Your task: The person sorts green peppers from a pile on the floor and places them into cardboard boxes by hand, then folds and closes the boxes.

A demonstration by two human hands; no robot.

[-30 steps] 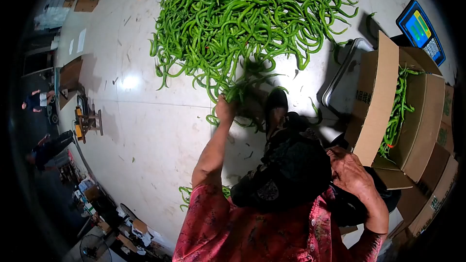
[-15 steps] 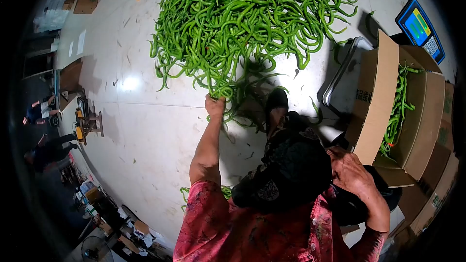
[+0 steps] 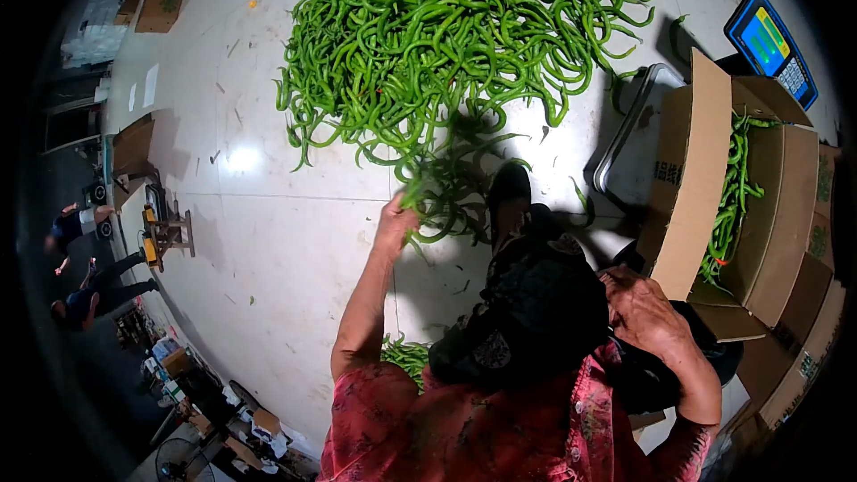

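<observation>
A bright glare (image 3: 243,159) shows on the pale tiled floor (image 3: 268,259), with 1 fan (image 3: 182,461) at lower left.

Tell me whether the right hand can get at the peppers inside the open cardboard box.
Probably yes: the right hand is close by and the cardboard box stands open above the peppers, though the hand may have to reach around or over the raised flap.

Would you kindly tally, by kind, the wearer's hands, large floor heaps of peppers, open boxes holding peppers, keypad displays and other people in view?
Wearer's hands, left hand and right hand: 2
Large floor heap of green peppers: 1
Open cardboard box holding peppers: 1
Blue-framed keypad display: 1
Other people, one and another, at far left: 2
Total: 7
</observation>
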